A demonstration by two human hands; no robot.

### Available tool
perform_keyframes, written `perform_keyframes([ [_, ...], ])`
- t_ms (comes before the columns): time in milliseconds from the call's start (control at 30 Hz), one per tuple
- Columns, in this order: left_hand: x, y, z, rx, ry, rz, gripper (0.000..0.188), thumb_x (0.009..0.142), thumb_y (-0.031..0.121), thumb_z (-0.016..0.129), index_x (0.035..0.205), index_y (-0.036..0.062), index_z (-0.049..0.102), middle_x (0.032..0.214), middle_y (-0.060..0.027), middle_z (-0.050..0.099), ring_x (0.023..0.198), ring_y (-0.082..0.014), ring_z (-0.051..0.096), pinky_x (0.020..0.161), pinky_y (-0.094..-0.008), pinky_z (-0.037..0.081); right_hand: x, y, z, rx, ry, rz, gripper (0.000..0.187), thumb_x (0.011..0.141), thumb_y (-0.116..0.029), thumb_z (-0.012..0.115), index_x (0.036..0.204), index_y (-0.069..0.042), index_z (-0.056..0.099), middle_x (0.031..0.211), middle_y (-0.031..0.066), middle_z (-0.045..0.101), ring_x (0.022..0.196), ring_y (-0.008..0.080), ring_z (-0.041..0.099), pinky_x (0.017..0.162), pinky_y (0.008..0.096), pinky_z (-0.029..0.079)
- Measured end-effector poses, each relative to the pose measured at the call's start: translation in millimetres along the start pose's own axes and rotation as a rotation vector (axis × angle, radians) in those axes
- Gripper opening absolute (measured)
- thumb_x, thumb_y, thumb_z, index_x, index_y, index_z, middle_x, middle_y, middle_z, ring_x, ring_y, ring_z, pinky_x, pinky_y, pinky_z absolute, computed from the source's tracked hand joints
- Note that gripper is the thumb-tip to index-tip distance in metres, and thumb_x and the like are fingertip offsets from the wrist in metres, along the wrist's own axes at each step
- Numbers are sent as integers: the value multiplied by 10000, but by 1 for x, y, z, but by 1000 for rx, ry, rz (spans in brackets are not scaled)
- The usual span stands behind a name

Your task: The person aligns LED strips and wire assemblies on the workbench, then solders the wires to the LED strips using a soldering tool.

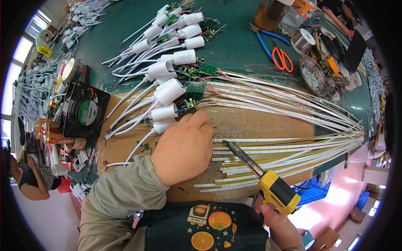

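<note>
My left hand (pixel 184 144) is closed, knuckles up, over the wooden board; whatever its fingers pinch is hidden beneath it. Next to it lie white plastic lamp housings (pixel 169 92) with white cables and small green circuit boards (pixel 194 90). In my right hand (pixel 274 217), at the lower right, is a yellow-and-black soldering iron (pixel 278 190). Its dark tip points left, close to the ends of the white LED strips (pixel 259 148) and a little right of my left hand. More LED strips (pixel 268 106), with thin red wires at the circuit boards, fan toward the right.
A black fan (pixel 86 108) stands at the left. Pliers with blue handles (pixel 268 42), orange-handled scissors (pixel 282 58), a solder spool (pixel 302 41) and a metal dish (pixel 314 75) lie at the far right. Another person (pixel 31 175) is at the left edge.
</note>
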State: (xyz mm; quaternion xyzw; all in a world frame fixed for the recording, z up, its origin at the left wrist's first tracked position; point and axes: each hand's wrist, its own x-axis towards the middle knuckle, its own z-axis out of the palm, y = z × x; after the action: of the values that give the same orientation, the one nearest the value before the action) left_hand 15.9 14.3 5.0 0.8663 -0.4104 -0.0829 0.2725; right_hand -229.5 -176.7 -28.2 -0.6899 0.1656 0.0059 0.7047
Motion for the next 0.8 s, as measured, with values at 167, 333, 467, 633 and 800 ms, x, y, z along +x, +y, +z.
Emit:
perform_keyframes([
  [167,0,0,0,-4,3,6,57,737,44,598,764,6,565,888,-132,530,846,-326,549,735,-402,459,-1,3,-2,-79,-21,-34,544,838,-303,657,1198,59,467,648,62,502,522,139,471,494,267,421],
  [333,0,-1,0,-34,10,9,62,737,36,606,759,-1,562,894,-134,527,841,-327,548,735,-397,460,4,-10,3,79,6,41,134,835,-166,633,860,-47,577,671,-1,532,590,119,494,538,264,389],
  [467,-1,-6,-1,-57,-2,36,69,748,43,618,769,-1,568,891,-133,526,839,-323,549,736,-389,462,4,-9,3,71,2,32,125,836,-158,627,859,-49,571,674,-1,529,587,120,490,533,265,383],
  [633,-1,-9,-8,-160,-29,-3,88,771,66,639,814,9,588,921,-132,553,835,-322,569,725,-383,472,1,0,0,-7,14,-7,551,817,-300,680,1177,67,484,646,78,532,504,141,481,485,259,411],
  [800,-2,-11,-9,-143,-36,-8,91,770,63,640,823,9,589,925,-133,562,833,-325,574,722,-384,474,5,-15,5,67,14,36,114,832,-141,625,863,-46,570,674,-2,522,592,119,490,533,264,379],
])
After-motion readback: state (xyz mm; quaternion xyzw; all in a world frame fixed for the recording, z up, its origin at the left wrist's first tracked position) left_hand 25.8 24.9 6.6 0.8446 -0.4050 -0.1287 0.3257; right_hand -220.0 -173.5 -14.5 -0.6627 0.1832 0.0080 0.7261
